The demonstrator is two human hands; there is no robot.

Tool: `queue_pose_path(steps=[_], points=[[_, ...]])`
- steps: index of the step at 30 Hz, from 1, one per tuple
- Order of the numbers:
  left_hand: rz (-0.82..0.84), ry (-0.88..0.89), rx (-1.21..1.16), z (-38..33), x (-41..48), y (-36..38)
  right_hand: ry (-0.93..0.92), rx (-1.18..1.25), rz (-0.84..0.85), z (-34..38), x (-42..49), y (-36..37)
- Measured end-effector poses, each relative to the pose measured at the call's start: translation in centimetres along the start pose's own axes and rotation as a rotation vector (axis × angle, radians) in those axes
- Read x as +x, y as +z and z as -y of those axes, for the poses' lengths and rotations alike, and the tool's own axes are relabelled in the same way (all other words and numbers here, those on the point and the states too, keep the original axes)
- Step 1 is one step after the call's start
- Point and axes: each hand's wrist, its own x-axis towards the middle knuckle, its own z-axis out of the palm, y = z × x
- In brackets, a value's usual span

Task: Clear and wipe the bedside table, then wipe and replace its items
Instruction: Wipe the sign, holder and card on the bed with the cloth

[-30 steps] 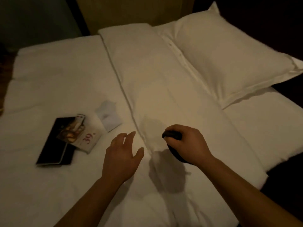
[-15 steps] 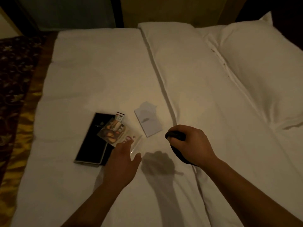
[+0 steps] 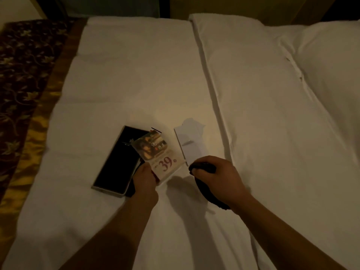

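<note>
Head view: our left hand (image 3: 145, 180) pinches the near end of the printed card (image 3: 155, 151), its long axis running away from us on the bed (image 3: 136, 75); our right hand (image 3: 218, 177), fisted round the dark cloth (image 3: 206, 192), sits just right.

Quick tally, clock positions taken from the middle of the view.

- **Hands:** two, left hand (image 3: 145, 182) at 7 and right hand (image 3: 218, 178) at 5.
- **Cloths:** just one dark cloth (image 3: 203, 189), also at 5.
- **Flat paper-type items:** three in all.
  - one black folder (image 3: 116, 160) at 8
  - one printed card (image 3: 157, 152) with a big 39 on it at 7
  - one white paper (image 3: 190, 145) at about 6
- **Bedding:**
  - one pillow (image 3: 331, 75) that I can see, at 2
  - one patterned bed runner (image 3: 23, 94) at 9
  - one bed (image 3: 136, 75) in white, with one long fold line from 12 down to 5
</note>
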Motion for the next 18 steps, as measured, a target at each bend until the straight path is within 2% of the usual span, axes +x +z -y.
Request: queue_pose_path(steps=[2,6,10,13,15,18], points=[[-0.008,0.048,0.011,0.5,-0.6,0.2,-0.016,0.049,0.01,0.2,0.7,0.2],[-0.002,0.386,0.426,1.7,-2.4,-0.1,-0.124,0.042,0.02,0.9,2.0,0.3],[0.071,0.553,0.486,2.7,-4.0,-0.1,-0.307,-0.07,-0.064,1.6,3.3,0.7],[0.087,0.555,0.475,3.7,-5.8,-0.3,-0.288,-0.246,-0.101,0.3,3.0,0.5],[0.031,0.528,0.421,3.3,-6.5,0.0,-0.214,-0.372,-0.027,-1.0,1.6,0.6],[0.028,0.501,0.401,2.7,-6.9,0.1,-0.209,-0.423,0.224,-2.5,-1.6,1.6]])
